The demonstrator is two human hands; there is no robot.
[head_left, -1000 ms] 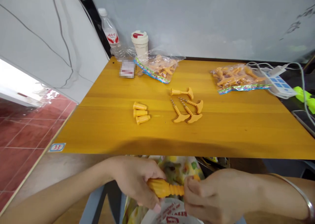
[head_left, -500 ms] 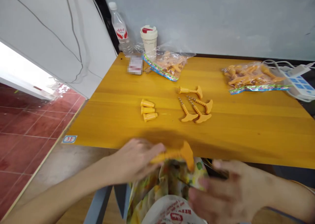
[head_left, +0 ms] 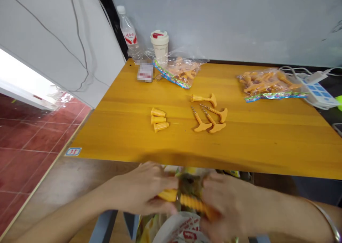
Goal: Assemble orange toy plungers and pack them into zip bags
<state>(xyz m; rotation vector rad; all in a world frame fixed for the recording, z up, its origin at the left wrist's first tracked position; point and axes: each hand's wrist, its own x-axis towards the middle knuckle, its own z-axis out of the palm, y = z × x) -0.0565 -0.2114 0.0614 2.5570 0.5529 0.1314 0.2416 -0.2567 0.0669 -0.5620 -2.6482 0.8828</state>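
My left hand is closed around an orange ribbed cap below the table's front edge. My right hand, blurred, grips the handle end of an orange spiral-shafted piece. Cap and shaft lie in line, with a small bright gap between them. On the table, three orange caps lie together. To their right are several T-handled orange pieces with metal spiral tips, and above them one T-handled piece with a cap on its shaft.
Two clear bags of orange pieces lie at the back. A bottle, a white cup and a small box stand back left. A power strip lies right. Below my hands is a white round container.
My right hand has moved left and closed on the handle end of the orange piece. The shaft now shows apart from the cap in my left hand. The view has shifted slightly.
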